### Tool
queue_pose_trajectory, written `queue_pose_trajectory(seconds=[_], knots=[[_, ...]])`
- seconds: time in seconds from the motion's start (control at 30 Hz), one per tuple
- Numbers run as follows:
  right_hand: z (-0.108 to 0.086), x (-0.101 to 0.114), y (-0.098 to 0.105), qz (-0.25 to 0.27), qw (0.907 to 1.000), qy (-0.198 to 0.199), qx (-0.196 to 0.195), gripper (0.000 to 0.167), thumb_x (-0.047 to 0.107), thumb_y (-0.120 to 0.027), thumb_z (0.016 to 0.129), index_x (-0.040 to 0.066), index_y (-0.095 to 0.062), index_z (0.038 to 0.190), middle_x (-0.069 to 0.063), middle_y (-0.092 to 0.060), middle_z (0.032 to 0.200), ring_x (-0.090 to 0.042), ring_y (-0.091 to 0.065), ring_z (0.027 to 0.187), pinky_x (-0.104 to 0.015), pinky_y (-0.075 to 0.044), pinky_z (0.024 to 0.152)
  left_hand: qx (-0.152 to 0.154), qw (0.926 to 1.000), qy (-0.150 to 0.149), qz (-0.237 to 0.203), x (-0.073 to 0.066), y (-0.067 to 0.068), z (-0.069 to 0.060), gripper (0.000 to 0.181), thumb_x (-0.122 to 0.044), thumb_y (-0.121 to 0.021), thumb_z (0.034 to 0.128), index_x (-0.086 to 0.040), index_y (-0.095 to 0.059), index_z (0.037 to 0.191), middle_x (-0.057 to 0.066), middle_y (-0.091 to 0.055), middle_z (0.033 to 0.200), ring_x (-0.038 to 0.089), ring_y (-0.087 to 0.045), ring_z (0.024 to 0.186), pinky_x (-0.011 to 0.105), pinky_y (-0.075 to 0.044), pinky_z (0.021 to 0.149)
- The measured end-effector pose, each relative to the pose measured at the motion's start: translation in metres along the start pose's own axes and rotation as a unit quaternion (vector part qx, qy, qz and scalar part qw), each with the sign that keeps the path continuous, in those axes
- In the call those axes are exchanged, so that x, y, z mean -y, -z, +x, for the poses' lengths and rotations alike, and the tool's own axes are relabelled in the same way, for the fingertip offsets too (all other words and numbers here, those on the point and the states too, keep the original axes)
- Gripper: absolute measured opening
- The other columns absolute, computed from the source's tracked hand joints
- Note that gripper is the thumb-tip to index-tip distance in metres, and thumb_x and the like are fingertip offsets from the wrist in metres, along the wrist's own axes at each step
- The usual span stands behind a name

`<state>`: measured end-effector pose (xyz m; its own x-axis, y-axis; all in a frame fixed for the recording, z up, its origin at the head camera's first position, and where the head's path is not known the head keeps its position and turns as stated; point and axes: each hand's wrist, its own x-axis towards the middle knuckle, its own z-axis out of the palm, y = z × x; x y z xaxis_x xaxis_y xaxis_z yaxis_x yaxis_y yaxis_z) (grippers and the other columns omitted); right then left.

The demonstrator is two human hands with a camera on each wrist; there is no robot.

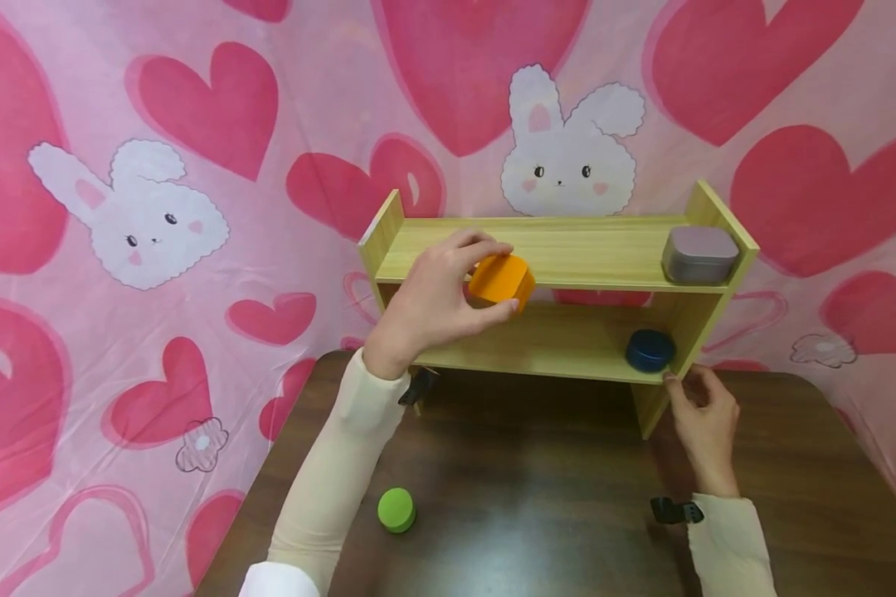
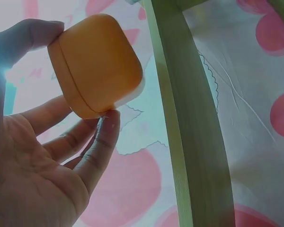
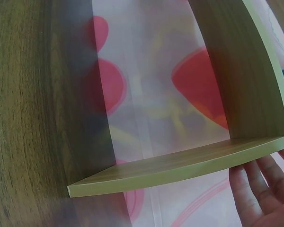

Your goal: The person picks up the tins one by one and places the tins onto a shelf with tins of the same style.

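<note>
My left hand (image 1: 436, 294) pinches an orange rounded-square tin (image 1: 502, 278) between thumb and fingers, in front of the upper board of a small wooden shelf (image 1: 545, 249). The left wrist view shows the tin (image 2: 102, 64) tilted, its lid seam visible, apart from the wood. At the shelf's right side panel (image 1: 698, 332), my right hand (image 1: 705, 423) holds the edge, thumb at the front. Fingers (image 3: 255, 189) lie against the panel's outer face in the right wrist view. Close to that thumb, a dark blue round tin (image 1: 650, 351) sits on the lower board.
A grey-mauve rounded tin (image 1: 699, 255) stands at the right end of the upper board. On the dark wooden table (image 1: 523, 497), a green round tin (image 1: 396, 510) lies at the front left. Behind hangs a pink cloth (image 1: 314, 99) with hearts and rabbits.
</note>
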<state>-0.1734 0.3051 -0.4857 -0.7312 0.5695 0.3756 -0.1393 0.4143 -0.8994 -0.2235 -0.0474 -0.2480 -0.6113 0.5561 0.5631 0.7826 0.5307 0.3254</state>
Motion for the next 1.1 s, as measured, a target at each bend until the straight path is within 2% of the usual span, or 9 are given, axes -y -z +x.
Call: queue_pose_trajectory(seconds=[0.27,0.5,0.8,1.1], knots=[[-0.001,0.0,0.001,-0.01,0.9999,0.002,0.0,0.025,0.018,-0.073,0.094,0.0,-0.073,0.111,0.038,-0.06,0.083,0.02,-0.059,0.078,0.0,-0.043,0.068,-0.002,0.9998,0.021,0.003,0.0,0.007,0.018,0.051,-0.036,-0.081,0.0849,-0.009,-0.072,0.128,0.004,-0.068,0.115,0.015,-0.061,0.098,0.035,-0.061,0.089],[-0.001,0.001,0.001,-0.018,0.9998,0.01,-0.005,0.024,0.018,-0.073,0.095,0.001,-0.073,0.112,0.041,-0.059,0.084,0.021,-0.058,0.082,0.0,-0.044,0.07,0.0,0.9997,0.023,0.004,-0.001,0.007,0.034,0.045,-0.041,-0.08,0.0862,-0.016,-0.073,0.123,0.0,-0.069,0.116,0.012,-0.059,0.1,0.03,-0.06,0.087],[-0.001,0.0,0.0,-0.014,0.9999,0.004,-0.003,0.025,0.019,-0.073,0.095,0.001,-0.074,0.112,0.04,-0.06,0.083,0.018,-0.059,0.082,-0.002,-0.044,0.069,0.016,0.9993,0.031,0.014,-0.005,0.001,0.046,0.046,-0.045,-0.078,0.0885,-0.015,-0.074,0.122,-0.002,-0.068,0.111,0.011,-0.057,0.097,0.023,-0.055,0.081],[0.0,0.0,0.0,-0.013,0.9999,0.001,0.001,0.025,0.018,-0.072,0.094,0.0,-0.073,0.112,0.038,-0.06,0.081,0.019,-0.059,0.078,-0.001,-0.044,0.067,0.027,0.9988,0.033,0.023,-0.004,-0.009,0.056,0.043,-0.046,-0.079,0.0893,-0.014,-0.076,0.117,-0.002,-0.069,0.107,0.013,-0.056,0.095,0.024,-0.053,0.08]])
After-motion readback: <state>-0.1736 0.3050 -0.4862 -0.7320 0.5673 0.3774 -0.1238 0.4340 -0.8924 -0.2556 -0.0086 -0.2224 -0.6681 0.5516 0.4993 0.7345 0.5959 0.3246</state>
